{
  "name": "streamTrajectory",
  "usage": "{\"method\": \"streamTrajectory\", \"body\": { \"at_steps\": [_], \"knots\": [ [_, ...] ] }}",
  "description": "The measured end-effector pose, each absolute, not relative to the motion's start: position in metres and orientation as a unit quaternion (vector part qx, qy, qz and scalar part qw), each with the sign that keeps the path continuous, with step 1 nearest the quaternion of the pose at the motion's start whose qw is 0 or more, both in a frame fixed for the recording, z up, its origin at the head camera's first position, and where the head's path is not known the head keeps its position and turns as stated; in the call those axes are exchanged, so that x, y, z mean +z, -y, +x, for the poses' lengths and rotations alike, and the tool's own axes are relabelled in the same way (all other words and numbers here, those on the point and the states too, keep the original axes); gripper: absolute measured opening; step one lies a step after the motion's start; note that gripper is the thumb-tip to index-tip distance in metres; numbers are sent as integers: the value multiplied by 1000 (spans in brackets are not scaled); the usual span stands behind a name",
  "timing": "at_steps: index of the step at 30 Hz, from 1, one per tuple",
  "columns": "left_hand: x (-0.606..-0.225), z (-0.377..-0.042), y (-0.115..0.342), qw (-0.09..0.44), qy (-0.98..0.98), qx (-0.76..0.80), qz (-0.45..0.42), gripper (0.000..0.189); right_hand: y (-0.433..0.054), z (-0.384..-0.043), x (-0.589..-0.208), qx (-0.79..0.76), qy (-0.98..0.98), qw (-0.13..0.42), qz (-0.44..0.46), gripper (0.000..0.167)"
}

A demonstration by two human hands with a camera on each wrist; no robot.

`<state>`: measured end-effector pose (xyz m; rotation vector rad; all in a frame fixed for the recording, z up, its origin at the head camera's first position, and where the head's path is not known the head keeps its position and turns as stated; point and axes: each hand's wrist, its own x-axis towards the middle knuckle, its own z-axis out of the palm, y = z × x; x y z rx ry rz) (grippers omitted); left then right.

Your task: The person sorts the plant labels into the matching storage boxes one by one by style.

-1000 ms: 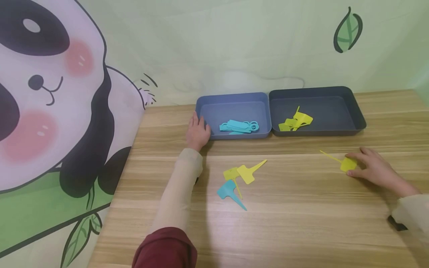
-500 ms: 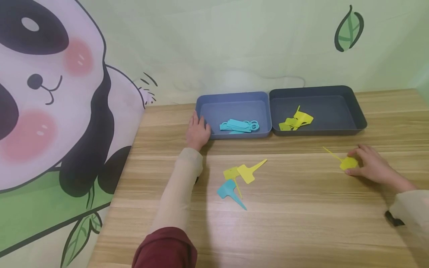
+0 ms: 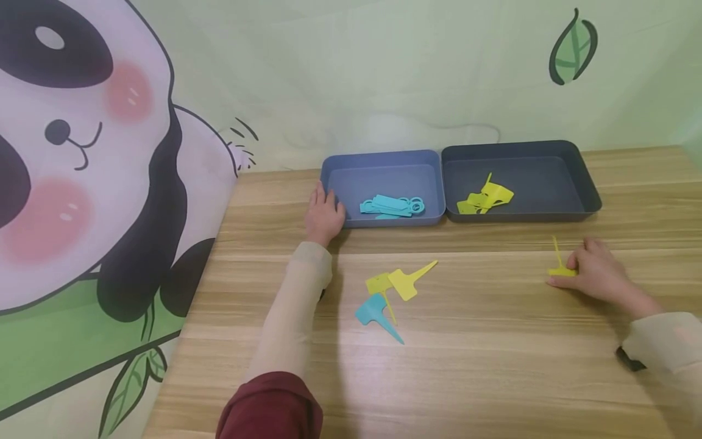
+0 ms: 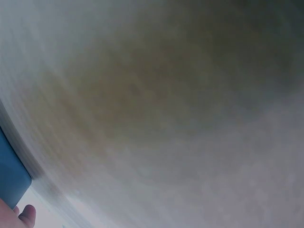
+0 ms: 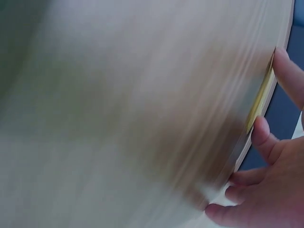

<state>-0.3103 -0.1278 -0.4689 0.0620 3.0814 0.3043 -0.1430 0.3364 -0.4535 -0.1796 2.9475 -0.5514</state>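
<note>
My right hand (image 3: 598,271) pinches a yellow T-shaped plant label (image 3: 560,269) between thumb and fingers, low over the right of the table. The label's stem points away from me, and part of its head is hidden by the fingers. In the right wrist view the yellow label (image 5: 259,102) shows edge-on. My left hand (image 3: 325,216) rests at the left front corner of the blue tray (image 3: 351,224), fingers extended along its side. Two yellow plant labels (image 3: 403,285) and a turquoise plant label (image 3: 373,311) lie partly overlapping on the table between the hands.
Several turquoise ring-ended tags (image 3: 392,206) lie in the blue tray. A dark tray (image 3: 576,214) stands against its right side, with several yellow plant labels (image 3: 496,194) in its front left part. Behind them rises a pale green wall (image 3: 384,79) with a panda picture.
The right hand has moved slightly left and turned the yellow plant label, so its stem swings from pointing left to pointing away. The left hand stays at the blue tray.
</note>
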Motion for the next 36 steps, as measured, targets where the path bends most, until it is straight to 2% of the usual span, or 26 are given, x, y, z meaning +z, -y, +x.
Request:
{"method": "streamTrajectory", "body": {
  "at_steps": [5, 10, 17, 21, 27, 36],
  "knots": [
    [-468, -310, 127, 27, -995, 92, 14, 54, -327, -144, -450, -186, -976, 104, -49, 48],
    [-467, -308, 126, 30, -995, 90, 13, 54, -334, -151, -443, -237, -960, 120, -86, 45],
    [-465, -306, 126, 24, -995, 91, 17, 53, -355, -162, -437, -229, -948, 183, -121, 96],
    [-465, -306, 127, 21, -995, 91, 16, 53, -357, -166, -439, -190, -952, 205, -125, 110],
    [-467, -308, 127, 26, -996, 88, 15, 53, -357, -171, -444, -166, -953, 224, -122, 116],
    [-465, -307, 126, 26, -996, 83, 18, 52, -353, -175, -442, -148, -955, 223, -131, 113]
  ]
}}
